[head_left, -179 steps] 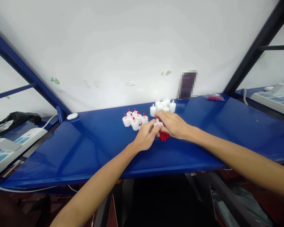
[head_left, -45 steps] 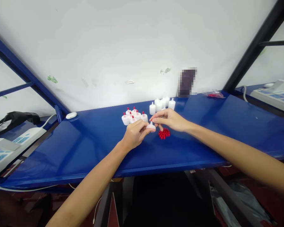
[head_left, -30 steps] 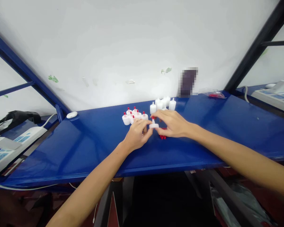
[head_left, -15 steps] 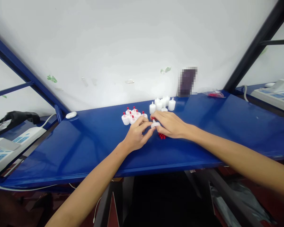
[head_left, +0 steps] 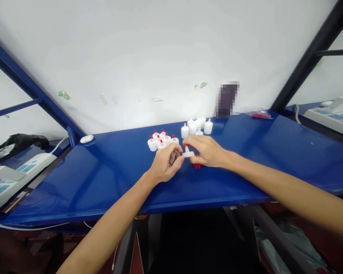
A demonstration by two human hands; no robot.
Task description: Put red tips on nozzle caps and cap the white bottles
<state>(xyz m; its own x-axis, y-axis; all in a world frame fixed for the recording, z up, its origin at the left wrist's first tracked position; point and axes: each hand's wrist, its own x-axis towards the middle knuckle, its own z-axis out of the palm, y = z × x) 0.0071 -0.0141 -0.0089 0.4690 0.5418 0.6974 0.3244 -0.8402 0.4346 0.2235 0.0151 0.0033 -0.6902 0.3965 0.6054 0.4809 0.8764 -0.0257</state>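
In front of me my right hand (head_left: 207, 151) grips a white nozzle lid (head_left: 188, 154), its index finger at the red tip cap (head_left: 185, 145) and its thumb by the wide rim. My left hand (head_left: 166, 163) is at the lid's left side, fingers curled and thumb apart from them. Its thumb tip is close to the rim; whether it touches I cannot tell. A cluster of small red caps (head_left: 197, 166) lies beneath my right hand, partly hidden. Beyond my left hand stand several white bottles with red tips (head_left: 152, 144).
Several white nozzle bottles without red tips (head_left: 185, 131) stand at the back of the blue table (head_left: 111, 171), near the wall. A white oval case (head_left: 86, 139) lies at the left. At the back right is a clear bag with red pieces (head_left: 260, 114). Power strips flank the table.
My left fingers have come off the lid's edge and curled back slightly left. My right hand still holds the lid, which now shows more of its rim and nozzle.
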